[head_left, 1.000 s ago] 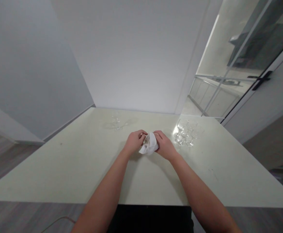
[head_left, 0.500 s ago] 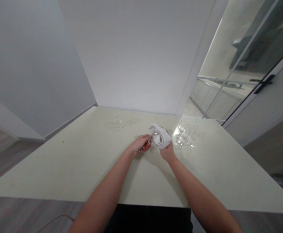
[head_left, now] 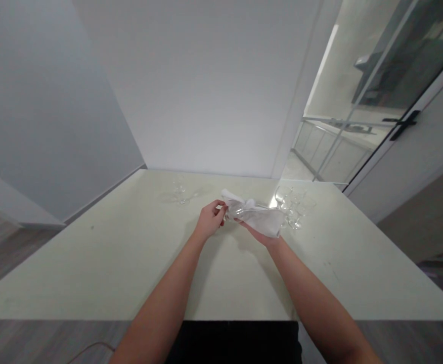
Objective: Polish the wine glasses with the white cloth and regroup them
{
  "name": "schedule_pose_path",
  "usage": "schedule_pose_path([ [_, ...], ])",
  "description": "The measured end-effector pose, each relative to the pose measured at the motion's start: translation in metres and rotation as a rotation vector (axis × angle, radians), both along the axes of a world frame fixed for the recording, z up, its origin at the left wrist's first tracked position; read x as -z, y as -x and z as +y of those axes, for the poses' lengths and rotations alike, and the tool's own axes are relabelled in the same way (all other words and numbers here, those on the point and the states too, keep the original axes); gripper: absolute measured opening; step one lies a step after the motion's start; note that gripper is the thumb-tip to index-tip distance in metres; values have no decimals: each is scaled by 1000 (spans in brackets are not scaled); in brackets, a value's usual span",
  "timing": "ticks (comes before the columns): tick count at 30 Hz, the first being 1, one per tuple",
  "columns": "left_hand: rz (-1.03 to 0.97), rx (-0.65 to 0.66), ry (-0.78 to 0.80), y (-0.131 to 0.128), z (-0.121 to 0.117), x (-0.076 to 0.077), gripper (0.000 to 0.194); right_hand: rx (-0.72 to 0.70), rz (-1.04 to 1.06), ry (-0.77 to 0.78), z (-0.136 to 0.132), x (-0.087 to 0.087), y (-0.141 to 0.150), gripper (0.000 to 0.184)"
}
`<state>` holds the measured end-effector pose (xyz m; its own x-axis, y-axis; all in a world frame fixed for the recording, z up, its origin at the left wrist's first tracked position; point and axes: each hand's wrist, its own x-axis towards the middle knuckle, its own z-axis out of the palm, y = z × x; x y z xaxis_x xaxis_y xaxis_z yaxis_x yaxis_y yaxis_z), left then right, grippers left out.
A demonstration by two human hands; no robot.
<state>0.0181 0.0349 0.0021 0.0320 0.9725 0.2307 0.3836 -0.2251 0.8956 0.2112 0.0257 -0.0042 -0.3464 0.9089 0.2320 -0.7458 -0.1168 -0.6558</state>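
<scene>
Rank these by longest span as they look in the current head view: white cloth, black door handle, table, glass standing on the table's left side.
Largest to smallest:
1. table
2. white cloth
3. black door handle
4. glass, though its outline is faint

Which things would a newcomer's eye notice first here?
Probably the white cloth near picture centre, draped over the right hand, with a clear glass against it and the left hand at its left end. Then the glass cluster at right, and another glass at back left.

Both arms (head_left: 174, 290) extend forward, left fingers (head_left: 219, 203) curled.
</scene>
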Motion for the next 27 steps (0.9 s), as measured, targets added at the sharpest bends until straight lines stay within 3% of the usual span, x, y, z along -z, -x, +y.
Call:
schedule_pose_path([
  [3,69,-11,-21,0,0,1,31,-5,-124,10,9,6,-1,21],
  [9,203,-23,-76,3,0,4,35,171,-434,18,13,13,0,23],
  [15,260,-33,-108,8,0,4,38,108,-695,-209,12,24,-2,40],
  [21,273,-8,-72,4,-3,3,36,73,-672,-235,8,20,-2,45],
  [27,381,-63,-181,-3,-4,1,30,125,-598,-228,8,14,-2,54],
])
